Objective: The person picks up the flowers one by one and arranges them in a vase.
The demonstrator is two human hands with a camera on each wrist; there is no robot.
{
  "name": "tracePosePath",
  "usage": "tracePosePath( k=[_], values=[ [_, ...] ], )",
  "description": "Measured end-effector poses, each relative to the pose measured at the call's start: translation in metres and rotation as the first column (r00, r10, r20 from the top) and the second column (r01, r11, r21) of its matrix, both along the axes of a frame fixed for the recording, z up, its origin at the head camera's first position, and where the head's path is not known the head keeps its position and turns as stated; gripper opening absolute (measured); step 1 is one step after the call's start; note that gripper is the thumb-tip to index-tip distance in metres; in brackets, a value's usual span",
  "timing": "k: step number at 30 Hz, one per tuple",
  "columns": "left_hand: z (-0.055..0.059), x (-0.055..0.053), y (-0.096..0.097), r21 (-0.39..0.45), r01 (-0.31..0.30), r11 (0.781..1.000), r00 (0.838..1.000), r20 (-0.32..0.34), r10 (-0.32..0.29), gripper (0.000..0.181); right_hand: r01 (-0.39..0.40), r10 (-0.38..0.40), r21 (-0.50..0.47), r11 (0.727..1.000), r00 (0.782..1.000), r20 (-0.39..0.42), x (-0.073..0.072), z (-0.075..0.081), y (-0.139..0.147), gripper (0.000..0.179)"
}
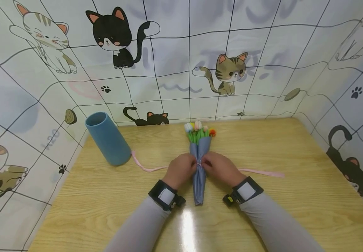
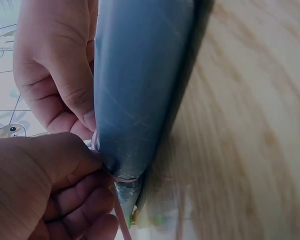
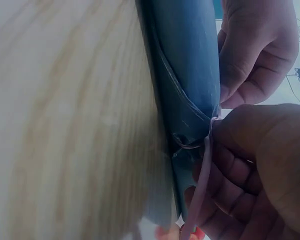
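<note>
A tulip bouquet (image 1: 199, 182) in blue-grey wrapping lies on the table, its white, pink and orange blooms (image 1: 198, 127) pointing away from me. Around its narrowed middle runs a pink ribbon (image 1: 146, 169), drawn snug, with one tail out to each side. My left hand (image 1: 181, 169) pinches the ribbon at the wrapping's front. Opposite it, my right hand (image 1: 221, 168) pinches the ribbon too, fingertips nearly meeting the left ones. In the right wrist view a ribbon (image 3: 204, 175) tail hangs down past the curled right fingers. The knot itself is mostly hidden by fingertips.
A tall blue vase (image 1: 109, 140) stands at the back left, near the left ribbon tail. Behind the wooden table (image 1: 294, 210) hangs a white cloth (image 1: 175, 56) printed with cats and grid lines, which also borders both sides.
</note>
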State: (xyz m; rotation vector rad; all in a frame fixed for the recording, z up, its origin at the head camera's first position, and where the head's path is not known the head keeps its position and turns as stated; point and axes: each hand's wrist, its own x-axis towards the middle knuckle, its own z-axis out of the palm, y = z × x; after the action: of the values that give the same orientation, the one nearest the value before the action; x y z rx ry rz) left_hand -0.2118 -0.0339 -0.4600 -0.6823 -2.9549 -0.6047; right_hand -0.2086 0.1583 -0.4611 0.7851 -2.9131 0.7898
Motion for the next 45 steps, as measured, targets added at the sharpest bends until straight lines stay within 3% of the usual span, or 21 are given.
tracePosePath(
  k=[6, 13, 26, 36, 41, 45],
  values=[
    [0.0, 0.0, -0.003, 0.009, 0.024, 1.0, 1.0, -0.012, -0.024, 0.01, 0.015, -0.015, 0.006, 1.0, 1.0, 0.003, 0.0, -0.002, 0.0, 0.006],
    [-0.003, 0.0, -0.006, 0.037, 0.012, 0.999, 1.0, -0.013, -0.012, 0.01, 0.039, -0.038, -0.016, 0.999, 0.999, 0.025, -0.003, -0.007, 0.006, 0.007],
    [-0.009, -0.001, -0.02, 0.086, -0.054, 0.995, 0.992, 0.116, 0.044, 0.008, 0.094, -0.092, -0.029, 0.995, 0.993, 0.071, 0.0, -0.01, 0.017, 0.012],
    [-0.011, -0.001, -0.025, 0.081, -0.076, 0.994, 0.988, 0.138, 0.064, 0.012, 0.092, -0.094, 0.023, 0.995, 0.991, 0.098, -0.003, -0.014, 0.025, 0.015],
    [-0.013, -0.002, -0.024, 0.093, -0.074, 0.993, 0.988, 0.14, 0.06, 0.014, 0.094, -0.091, -0.018, 0.995, 0.99, 0.11, -0.001, -0.012, 0.025, 0.012],
    [-0.016, -0.003, -0.023, 0.125, -0.059, 0.99, 0.99, 0.131, 0.043, 0.011, 0.045, -0.036, -0.1, 0.994, 0.995, 0.094, 0.002, -0.004, 0.019, 0.01]
  ],
)
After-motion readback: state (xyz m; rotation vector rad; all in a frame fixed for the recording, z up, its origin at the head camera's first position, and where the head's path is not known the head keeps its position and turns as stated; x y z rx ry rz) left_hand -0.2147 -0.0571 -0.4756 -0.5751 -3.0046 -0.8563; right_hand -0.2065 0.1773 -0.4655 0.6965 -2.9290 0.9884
